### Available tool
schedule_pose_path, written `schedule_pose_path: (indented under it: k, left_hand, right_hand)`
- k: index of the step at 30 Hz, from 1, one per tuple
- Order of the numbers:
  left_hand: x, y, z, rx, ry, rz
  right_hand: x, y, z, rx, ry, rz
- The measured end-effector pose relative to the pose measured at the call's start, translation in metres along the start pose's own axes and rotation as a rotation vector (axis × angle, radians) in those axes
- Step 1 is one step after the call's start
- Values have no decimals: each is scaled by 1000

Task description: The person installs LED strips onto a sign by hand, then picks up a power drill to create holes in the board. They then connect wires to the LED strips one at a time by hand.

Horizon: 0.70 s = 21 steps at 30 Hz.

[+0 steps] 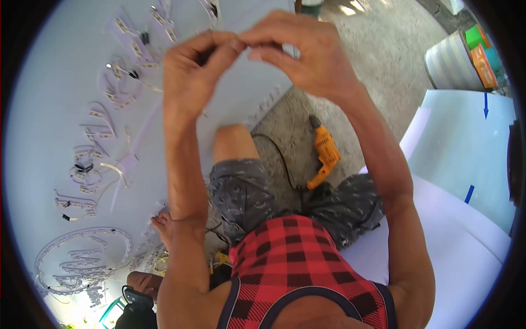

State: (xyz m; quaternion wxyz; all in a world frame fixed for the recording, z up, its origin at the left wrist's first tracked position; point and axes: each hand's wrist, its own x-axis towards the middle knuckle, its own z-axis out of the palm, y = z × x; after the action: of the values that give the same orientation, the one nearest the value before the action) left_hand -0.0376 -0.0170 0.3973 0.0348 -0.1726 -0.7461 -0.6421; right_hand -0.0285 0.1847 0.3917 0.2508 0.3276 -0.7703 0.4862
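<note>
My left hand (192,74) and my right hand (312,55) are raised in front of me, fingertips meeting above the white board. Thumb and fingers of each are pinched together. Whatever lies between them is too small to make out. Beneath and to the left, the white board (148,192) carries outlined letters fitted with small LED modules (134,46) and thin wires. A short black-ended wire (134,74) sits on one letter near my left hand. At the lower left is a round outlined sign (82,230) with lettering inside.
An orange power drill (326,151) lies on the concrete floor (356,60) between my knees, its black cord running left. A striped bucket (452,60) holding colourful boxes stands at upper right, above pale sheets (455,137). Part of another person (142,299) shows at lower left.
</note>
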Motion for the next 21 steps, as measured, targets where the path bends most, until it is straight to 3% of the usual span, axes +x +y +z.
schedule_pose_path:
  k: [2,6,8,9,11,12,14,17,21]
  left_hand:
    - [6,7,-5,-37,-71,-8]
    - [9,4,-7,-47,-106,6]
    - [10,-8,-7,152,-24,184]
    - [7,-7,-4,151,-25,174]
    - [3,0,4,513,81,419]
    - [2,2,7,508,73,413]
    - [1,4,12,738,137,698]
    - [-8,6,9,822,101,594]
    - [-5,4,10,669,100,669]
  right_hand:
    - [8,7,-1,-112,41,-152]
    - [28,7,-16,-113,-133,-140]
    - [30,9,-14,-46,-149,-134]
    - [28,6,-13,-42,-152,-126]
    - [27,-3,-12,5,-215,196]
    - [29,-11,-16,4,-215,207]
    - [37,-25,-25,227,-364,678]
    - [22,-5,-23,463,-306,650]
    - [20,9,-17,751,-251,779]
